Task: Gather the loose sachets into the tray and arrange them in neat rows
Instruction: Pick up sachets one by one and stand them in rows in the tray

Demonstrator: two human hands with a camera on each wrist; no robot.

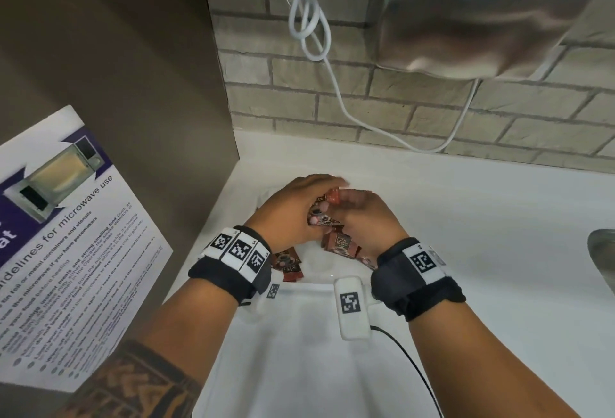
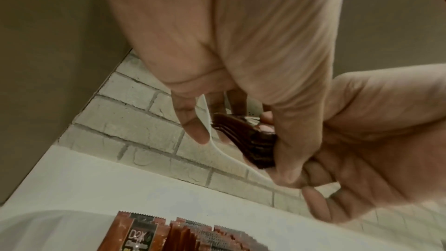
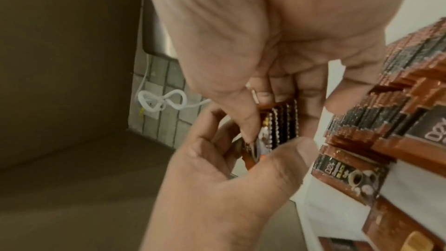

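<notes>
Squaring the sachet stack

Your left hand (image 1: 293, 208) and right hand (image 1: 362, 218) both pinch the sachet stack (image 1: 324, 209) above the tray (image 1: 299, 288); align the edges before you set it beside the standing row (image 3: 386, 121).

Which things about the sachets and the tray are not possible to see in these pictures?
- Number of sachets in the held stack: head view, left hand and right hand cover it.
- Tray outline: head view, white on white, wrists hide it.
- Row of sachets: right wrist view, cut by the edge.
</notes>
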